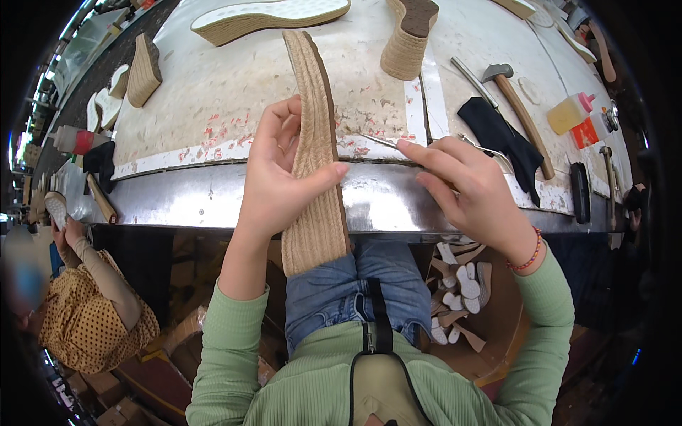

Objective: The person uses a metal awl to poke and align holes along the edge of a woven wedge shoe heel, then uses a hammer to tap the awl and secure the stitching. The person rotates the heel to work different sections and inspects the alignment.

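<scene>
My left hand (273,177) is closed around a wedge shoe sole (312,142) covered in tan braided jute. The sole stands on end, its narrow end up and its thick heel end down over my lap, with my thumb across the braided side. To its right, my right hand (469,188) pinches a thin, pointed metal tool (380,141). Its tip points left toward the sole, apart from it; my fingers hide the rest, so its exact kind is unclear.
More jute wedge soles (273,18) lie on the worktable (206,202), another wedge (408,42) farther right. At right are a hammer (522,117), black cloth (501,131) and squeeze bottles (570,113). A carton (501,341) of soles stands below. At left, a co-worker's hands (69,233) hold a sole.
</scene>
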Tool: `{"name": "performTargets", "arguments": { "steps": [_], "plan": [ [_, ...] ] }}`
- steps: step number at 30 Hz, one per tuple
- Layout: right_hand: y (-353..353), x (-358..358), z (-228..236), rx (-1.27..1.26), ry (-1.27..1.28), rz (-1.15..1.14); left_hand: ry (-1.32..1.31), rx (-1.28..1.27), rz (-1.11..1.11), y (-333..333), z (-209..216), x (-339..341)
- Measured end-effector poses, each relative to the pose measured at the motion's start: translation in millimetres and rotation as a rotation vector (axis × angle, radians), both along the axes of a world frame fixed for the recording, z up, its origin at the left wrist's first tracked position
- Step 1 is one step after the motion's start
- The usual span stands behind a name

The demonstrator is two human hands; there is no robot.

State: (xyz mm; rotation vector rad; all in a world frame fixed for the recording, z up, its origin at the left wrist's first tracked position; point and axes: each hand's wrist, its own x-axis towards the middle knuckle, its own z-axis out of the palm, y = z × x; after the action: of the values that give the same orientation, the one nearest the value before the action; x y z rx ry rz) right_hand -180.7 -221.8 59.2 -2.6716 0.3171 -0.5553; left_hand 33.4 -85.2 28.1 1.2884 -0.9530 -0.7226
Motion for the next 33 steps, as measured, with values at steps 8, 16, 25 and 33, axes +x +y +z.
{"name": "performTargets", "arguments": {
  "steps": [8, 16, 25, 33],
  "plan": [
    [8, 16, -9, -0.112, -0.072, 0.051, 0.136, 0.003, 0.013, 4, -1, 1],
    [10, 16, 3, -0.080, 0.047, 0.029, 0.088, 0.030, 0.012, 4, -9, 8],
    [16, 18, 11, -0.063, 0.057, 0.015, 0.098, -0.020, 0.080, 3, -18, 8],
    [24, 24, 37, -0.405, 0.190, 0.013, 0.062, -0.004, 0.101, 3, -14, 4]
  ]
}}
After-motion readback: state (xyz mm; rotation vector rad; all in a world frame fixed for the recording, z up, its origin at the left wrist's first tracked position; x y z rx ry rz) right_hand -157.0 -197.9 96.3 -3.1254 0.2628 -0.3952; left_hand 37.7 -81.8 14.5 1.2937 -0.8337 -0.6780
